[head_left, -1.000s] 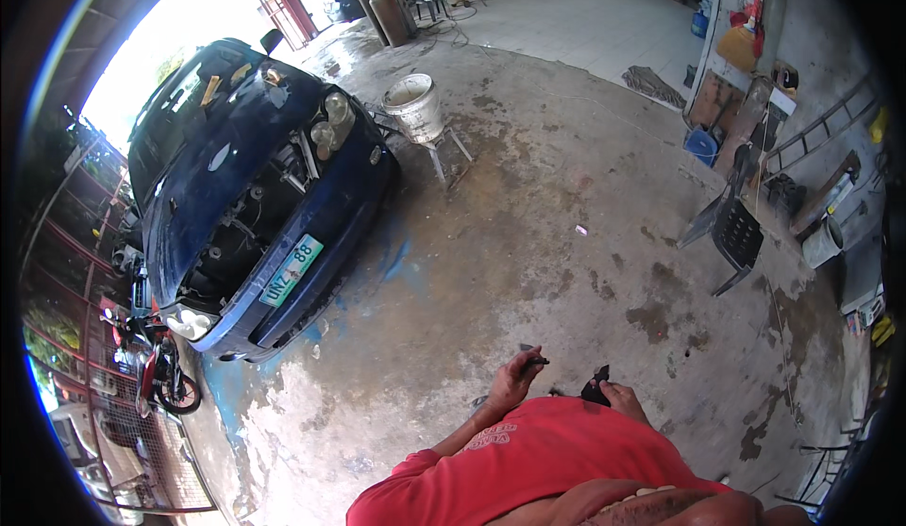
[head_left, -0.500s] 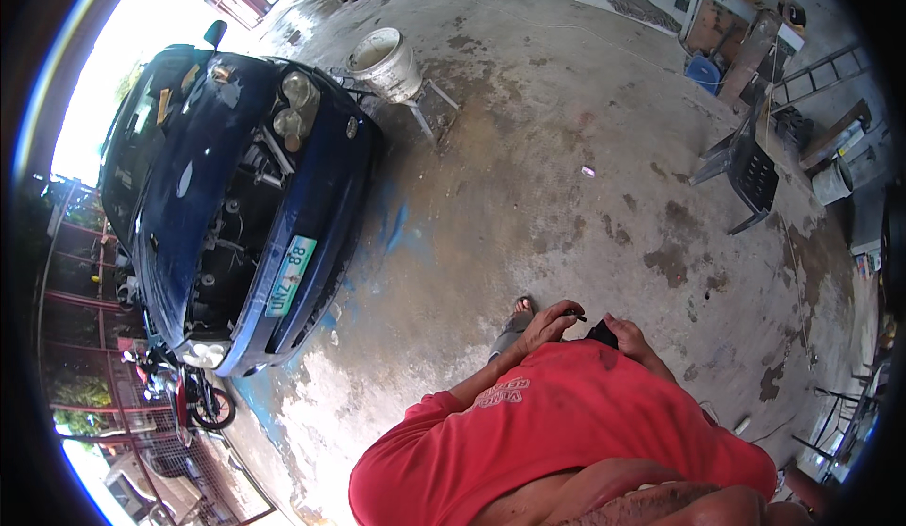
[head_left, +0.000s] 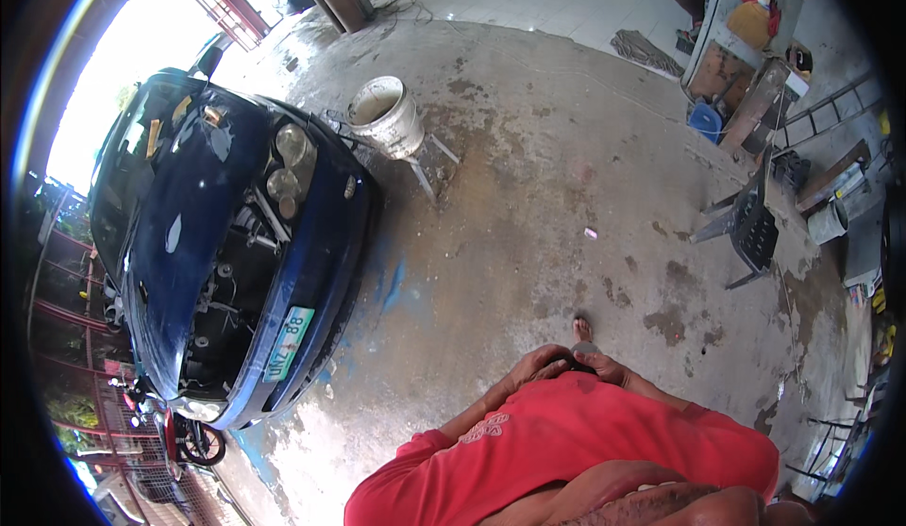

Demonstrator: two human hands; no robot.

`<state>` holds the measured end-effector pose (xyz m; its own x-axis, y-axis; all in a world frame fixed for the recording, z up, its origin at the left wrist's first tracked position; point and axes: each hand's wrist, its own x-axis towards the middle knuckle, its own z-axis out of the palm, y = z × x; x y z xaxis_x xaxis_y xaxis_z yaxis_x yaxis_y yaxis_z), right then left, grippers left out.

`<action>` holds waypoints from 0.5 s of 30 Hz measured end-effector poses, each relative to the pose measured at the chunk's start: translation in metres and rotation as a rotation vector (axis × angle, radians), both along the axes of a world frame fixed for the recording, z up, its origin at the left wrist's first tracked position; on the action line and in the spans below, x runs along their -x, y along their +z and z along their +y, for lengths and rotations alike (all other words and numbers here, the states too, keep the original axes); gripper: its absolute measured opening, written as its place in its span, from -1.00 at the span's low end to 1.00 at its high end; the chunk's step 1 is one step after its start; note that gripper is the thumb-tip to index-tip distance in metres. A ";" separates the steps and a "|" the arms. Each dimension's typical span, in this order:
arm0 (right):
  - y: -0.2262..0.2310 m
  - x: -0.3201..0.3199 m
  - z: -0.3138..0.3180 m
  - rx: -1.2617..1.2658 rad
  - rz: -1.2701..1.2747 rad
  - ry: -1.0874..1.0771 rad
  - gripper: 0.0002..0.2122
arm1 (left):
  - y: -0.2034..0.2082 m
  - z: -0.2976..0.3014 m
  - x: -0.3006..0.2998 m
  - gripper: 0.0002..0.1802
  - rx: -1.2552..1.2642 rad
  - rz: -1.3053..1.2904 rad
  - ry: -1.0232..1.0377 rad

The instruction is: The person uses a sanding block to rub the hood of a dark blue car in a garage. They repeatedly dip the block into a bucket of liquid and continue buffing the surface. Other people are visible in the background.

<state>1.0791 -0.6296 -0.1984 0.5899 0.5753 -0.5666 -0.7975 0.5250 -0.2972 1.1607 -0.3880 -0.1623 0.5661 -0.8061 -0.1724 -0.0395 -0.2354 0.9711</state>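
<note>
In front of my red shirt, my two hands have come together at waist height. My left hand (head_left: 542, 366) has its fingers curled inward, and what they hold is hidden. My right hand (head_left: 607, 368) is closed on a small black object (head_left: 584, 367), its thumb side toward the left hand. Only a dark part of that object shows between the hands, too little to name its kind. My bare foot (head_left: 582, 326) shows on the concrete floor just beyond them.
A dark blue car (head_left: 198, 233) with an open front stands at left. Near its far corner a white bucket (head_left: 387, 125) rests on a stand. A black plastic chair (head_left: 750, 233) is at right, a ladder (head_left: 821, 116) behind it. A red motorcycle (head_left: 184, 436) stands at lower left.
My hands, apart before, are now together, the left having moved toward the right. My view has shifted, and my foot shows farther right. A seated person has come into view at the far right.
</note>
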 end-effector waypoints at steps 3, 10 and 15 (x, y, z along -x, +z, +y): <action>-0.031 -0.049 -0.035 -0.174 -0.037 0.001 -0.59 | -0.006 -0.023 -0.041 -0.55 -0.001 -0.008 0.084; -0.105 -0.188 -0.123 -0.081 0.019 0.076 -0.42 | 0.015 -0.099 -0.139 -0.61 -0.088 -0.247 0.165; -0.061 -0.256 -0.160 -0.011 -0.036 0.285 -0.57 | 0.040 -0.136 -0.187 -0.63 -0.066 -0.284 0.205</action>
<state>1.3351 -0.7900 -0.2597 0.4232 0.7268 -0.5410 -0.9024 0.2849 -0.3231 1.3479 -0.5244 -0.1218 0.7475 -0.6634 -0.0329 -0.2511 -0.3281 0.9107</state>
